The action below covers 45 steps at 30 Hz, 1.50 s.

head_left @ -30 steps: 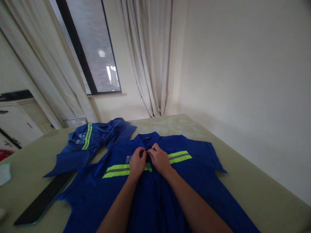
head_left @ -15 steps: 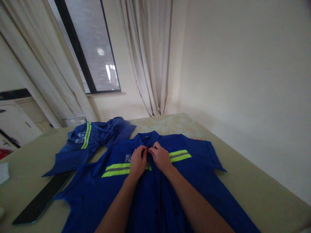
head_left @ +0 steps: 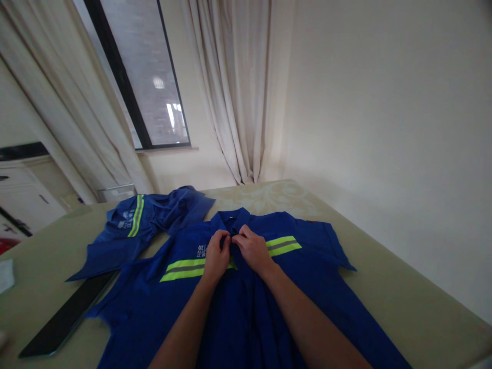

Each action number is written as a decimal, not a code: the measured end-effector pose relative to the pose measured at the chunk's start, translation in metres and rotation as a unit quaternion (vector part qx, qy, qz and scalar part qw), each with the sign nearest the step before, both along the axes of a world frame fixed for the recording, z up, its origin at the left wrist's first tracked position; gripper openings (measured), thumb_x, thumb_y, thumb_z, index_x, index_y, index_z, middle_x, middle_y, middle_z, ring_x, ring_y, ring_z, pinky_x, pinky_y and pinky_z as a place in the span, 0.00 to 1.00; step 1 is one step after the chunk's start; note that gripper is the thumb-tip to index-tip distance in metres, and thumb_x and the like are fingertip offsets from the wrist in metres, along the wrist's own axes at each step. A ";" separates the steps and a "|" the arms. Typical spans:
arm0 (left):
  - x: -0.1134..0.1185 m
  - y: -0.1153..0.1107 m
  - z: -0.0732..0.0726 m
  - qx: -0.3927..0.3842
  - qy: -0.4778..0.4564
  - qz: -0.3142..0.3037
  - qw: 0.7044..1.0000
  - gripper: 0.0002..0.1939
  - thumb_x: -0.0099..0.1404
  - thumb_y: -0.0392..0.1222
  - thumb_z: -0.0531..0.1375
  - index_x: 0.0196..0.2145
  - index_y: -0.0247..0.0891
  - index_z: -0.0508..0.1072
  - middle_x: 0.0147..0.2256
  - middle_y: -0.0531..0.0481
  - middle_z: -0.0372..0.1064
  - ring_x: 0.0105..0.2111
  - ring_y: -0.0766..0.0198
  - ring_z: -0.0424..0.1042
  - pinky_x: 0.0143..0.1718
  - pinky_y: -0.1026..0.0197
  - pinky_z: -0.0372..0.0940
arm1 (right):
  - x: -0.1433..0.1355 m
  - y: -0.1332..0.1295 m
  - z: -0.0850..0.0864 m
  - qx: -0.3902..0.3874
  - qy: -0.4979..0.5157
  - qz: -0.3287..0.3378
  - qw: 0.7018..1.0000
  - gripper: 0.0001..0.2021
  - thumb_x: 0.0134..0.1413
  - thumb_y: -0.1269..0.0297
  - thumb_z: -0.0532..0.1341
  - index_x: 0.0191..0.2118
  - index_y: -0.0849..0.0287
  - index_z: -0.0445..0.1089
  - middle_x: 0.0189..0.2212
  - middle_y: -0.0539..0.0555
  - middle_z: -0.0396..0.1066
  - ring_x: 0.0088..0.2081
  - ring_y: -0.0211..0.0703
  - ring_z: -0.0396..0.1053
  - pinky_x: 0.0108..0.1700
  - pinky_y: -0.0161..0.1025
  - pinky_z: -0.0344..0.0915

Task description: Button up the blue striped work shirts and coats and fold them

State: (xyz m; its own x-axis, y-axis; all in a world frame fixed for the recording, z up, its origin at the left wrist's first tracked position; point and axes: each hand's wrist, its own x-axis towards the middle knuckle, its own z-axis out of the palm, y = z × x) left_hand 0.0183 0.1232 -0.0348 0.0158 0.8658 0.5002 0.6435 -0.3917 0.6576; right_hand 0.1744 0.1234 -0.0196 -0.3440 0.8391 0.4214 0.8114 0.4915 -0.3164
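Note:
A blue work shirt point(head_left: 319, 287) with yellow-green reflective stripes lies spread out, front up, with its collar pointing away from me. My left hand point(head_left: 218, 253) pinches the front edge just below the collar. Close beside it, my right hand point(head_left: 251, 247) grips the opposite front edge, fingertips almost meeting those of the left. Whatever is between the fingertips is too small to make out. White lettering on the chest is partly covered by my left hand.
A second blue shirt point(head_left: 154, 215) lies crumpled at the back left of the table point(head_left: 384, 277). Partly under it is a flat black panel point(head_left: 69, 315). A white cloth or paper point(head_left: 6, 275) sits at the left edge. Curtains point(head_left: 246, 92) and a wall stand behind.
Both hands stay at the shirt's front below the collar. The right fingertips have shifted slightly left, closer to the left hand. The rest looks the same.

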 end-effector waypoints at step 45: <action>-0.003 0.002 -0.001 -0.072 -0.070 -0.018 0.995 0.11 0.69 0.48 0.54 0.37 0.42 0.73 0.32 0.52 0.76 0.32 0.59 0.75 0.36 0.60 0.65 | -0.002 0.004 -0.008 -0.033 0.090 -0.014 0.995 0.11 0.72 0.58 0.56 0.45 0.51 0.77 0.43 0.50 0.69 0.40 0.38 0.72 0.42 0.33 0.65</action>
